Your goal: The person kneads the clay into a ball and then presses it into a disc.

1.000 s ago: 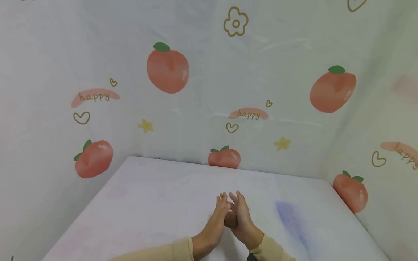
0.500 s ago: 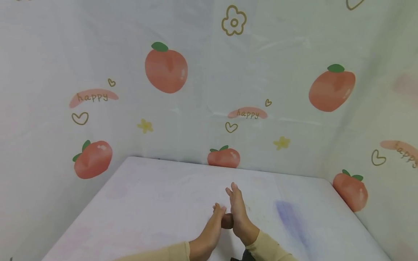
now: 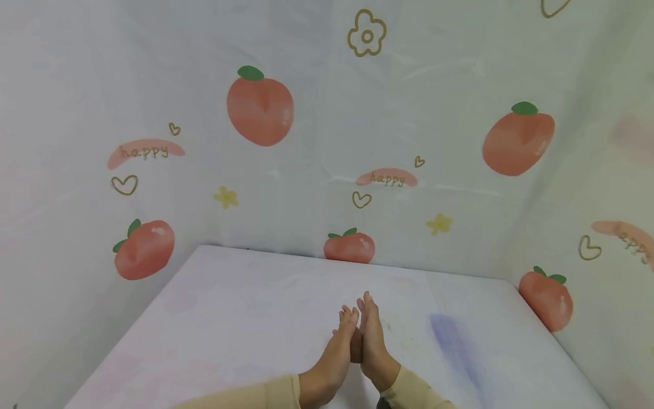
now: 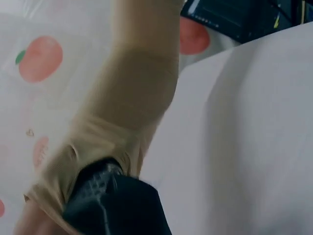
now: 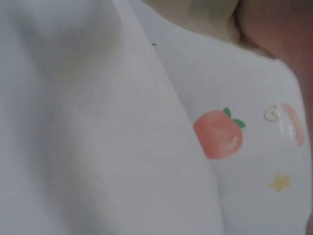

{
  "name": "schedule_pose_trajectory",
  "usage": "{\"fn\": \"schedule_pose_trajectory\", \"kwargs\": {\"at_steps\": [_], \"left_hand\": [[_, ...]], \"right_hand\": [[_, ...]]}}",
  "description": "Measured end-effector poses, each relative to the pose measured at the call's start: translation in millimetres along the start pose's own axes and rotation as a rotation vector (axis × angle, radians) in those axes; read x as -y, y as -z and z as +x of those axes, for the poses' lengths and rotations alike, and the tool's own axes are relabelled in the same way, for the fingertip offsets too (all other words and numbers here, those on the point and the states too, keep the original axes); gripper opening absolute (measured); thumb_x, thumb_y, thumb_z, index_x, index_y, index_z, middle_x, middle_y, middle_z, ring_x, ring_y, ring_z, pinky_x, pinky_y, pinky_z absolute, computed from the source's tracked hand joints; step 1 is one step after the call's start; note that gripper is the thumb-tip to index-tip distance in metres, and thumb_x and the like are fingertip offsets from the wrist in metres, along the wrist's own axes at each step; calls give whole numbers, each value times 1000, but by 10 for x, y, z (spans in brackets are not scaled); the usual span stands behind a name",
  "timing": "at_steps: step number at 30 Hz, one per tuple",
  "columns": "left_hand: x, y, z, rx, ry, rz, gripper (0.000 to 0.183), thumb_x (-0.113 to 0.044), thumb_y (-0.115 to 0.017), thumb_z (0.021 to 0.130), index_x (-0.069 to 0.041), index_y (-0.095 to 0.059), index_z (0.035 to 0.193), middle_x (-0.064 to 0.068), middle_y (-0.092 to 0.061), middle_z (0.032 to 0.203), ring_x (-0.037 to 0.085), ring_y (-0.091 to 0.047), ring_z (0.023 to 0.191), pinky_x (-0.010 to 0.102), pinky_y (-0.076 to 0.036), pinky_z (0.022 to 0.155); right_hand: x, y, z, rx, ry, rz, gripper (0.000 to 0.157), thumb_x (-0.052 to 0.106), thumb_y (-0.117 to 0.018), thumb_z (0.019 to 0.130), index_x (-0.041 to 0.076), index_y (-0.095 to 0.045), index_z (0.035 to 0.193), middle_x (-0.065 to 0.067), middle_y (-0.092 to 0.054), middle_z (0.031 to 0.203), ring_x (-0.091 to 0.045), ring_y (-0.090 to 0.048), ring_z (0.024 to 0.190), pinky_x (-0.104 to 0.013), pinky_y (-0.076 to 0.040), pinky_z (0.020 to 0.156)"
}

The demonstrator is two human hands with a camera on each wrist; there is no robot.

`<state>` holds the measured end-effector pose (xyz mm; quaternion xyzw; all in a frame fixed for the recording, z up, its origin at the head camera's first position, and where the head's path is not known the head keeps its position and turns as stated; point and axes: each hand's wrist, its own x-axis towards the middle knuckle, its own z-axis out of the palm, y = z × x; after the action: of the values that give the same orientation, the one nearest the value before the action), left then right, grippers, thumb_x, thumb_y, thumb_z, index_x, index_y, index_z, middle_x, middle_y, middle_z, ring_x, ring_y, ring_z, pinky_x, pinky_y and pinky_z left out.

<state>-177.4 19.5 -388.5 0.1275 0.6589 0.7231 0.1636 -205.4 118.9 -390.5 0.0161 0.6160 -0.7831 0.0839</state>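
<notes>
Between the two palms a brown clay-like lump (image 3: pixel 356 345) is pressed, partly hidden by the hands, over the near middle of the table in the head view. My left hand (image 3: pixel 332 357) presses it from the left, fingers mostly straight and pointing up and away. From the right, my right hand (image 3: pixel 375 343) lies flat against the lump with its fingers extended, their tips a little farther forward than the left ones. Neither wrist view shows the lump. A beige sleeve (image 4: pixel 132 88) with a dark device (image 4: pixel 122 208) at its cuff fills much of the left wrist view.
The white table (image 3: pixel 245 318) bears a blue-violet smudge (image 3: pixel 457 346) to the right of the hands. White sheeting (image 3: pixel 306 113) printed with peaches, hearts and stars hangs behind and at both sides. Dark equipment (image 4: pixel 239 19) shows at the top of the left wrist view.
The palms slide against each other around the lump: the left hand drew back while the right moved forward, then the left came forward again and the right slightly back. The lump now shows narrower.
</notes>
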Motion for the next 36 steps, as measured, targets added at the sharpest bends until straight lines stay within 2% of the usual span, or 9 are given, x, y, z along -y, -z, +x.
{"fn": "schedule_pose_trajectory", "kwargs": {"at_steps": [4, 10, 16, 17, 22, 24, 29, 33, 36], "left_hand": [[-56, -40, -92, 40, -83, 54, 74, -54, -13, 103, 0, -4, 154, 14, 13, 161, 33, 19, 146, 62, 16, 112], [17, 67, 11, 14, -137, 50, 69, -51, -10, 104, -7, 4, 155, 11, 9, 162, 32, 13, 148, 61, 10, 115], [144, 238, 247, -172, -21, -3, 81, -62, -14, 99, -7, 4, 155, 18, 3, 162, 31, 11, 148, 60, 11, 115], [157, 243, 271, -185, 7, -7, 86, -65, -13, 98, -3, 2, 155, 22, -19, 157, 31, -10, 147, 59, 4, 116], [119, 133, 205, -149, 30, -58, 90, -66, -15, 97, 4, -6, 153, 26, -27, 152, 38, -15, 146, 63, 0, 115], [83, 72, 114, -93, 1, -61, 84, -62, -14, 99, 2, -6, 154, 19, 3, 162, 39, 9, 147, 65, 7, 113], [13, 21, 3, -30, -48, -28, 74, -54, -12, 102, -2, -12, 155, 16, -1, 163, 37, 6, 148, 63, 6, 115], [9, 97, 123, -144, -31, -35, 76, -54, -18, 102, 1, -15, 153, 20, -5, 161, 39, 1, 148, 63, 3, 115], [37, 140, 199, -189, -21, -27, 75, -51, -19, 103, 4, -14, 152, 22, -5, 161, 39, 2, 148, 64, 3, 115]], "right_hand": [[-217, 33, 158, -40, 97, 47, 77, 65, -11, 97, 20, 14, 155, -14, 13, 162, -41, 10, 147, -64, 1, 115], [-87, -12, 42, 12, 67, 9, 73, 58, -9, 100, 14, 7, 156, -18, 6, 162, -36, 10, 148, -57, 4, 118], [-67, -251, -193, 89, 40, -40, 69, 55, -13, 102, 12, -8, 156, -10, -5, 163, -30, 1, 149, -59, 0, 117], [-61, -259, -210, 95, 43, -42, 69, 55, -14, 102, 13, -10, 156, -9, -5, 163, -30, 3, 149, -59, 0, 117], [-42, -162, -145, 52, 76, 19, 65, 52, -13, 102, 16, -6, 157, -13, 0, 163, -30, 12, 149, -58, 5, 118], [-61, -100, -89, 25, 90, 37, 64, 50, -12, 103, 18, -3, 157, -14, 2, 163, -31, 12, 149, -56, 4, 118], [-92, -37, -23, -20, 73, -9, 68, 52, -17, 101, 16, -1, 157, -15, 4, 163, -33, 6, 149, -58, 4, 117], [-29, -130, -87, -8, -28, -113, 86, 62, -25, 98, 1, -2, 154, -24, 0, 160, -33, -24, 140, -63, -5, 116], [59, -187, -121, 1, -47, -117, 92, 64, -28, 97, -5, -2, 152, -26, -6, 159, -33, -29, 137, -63, -8, 116]]}}
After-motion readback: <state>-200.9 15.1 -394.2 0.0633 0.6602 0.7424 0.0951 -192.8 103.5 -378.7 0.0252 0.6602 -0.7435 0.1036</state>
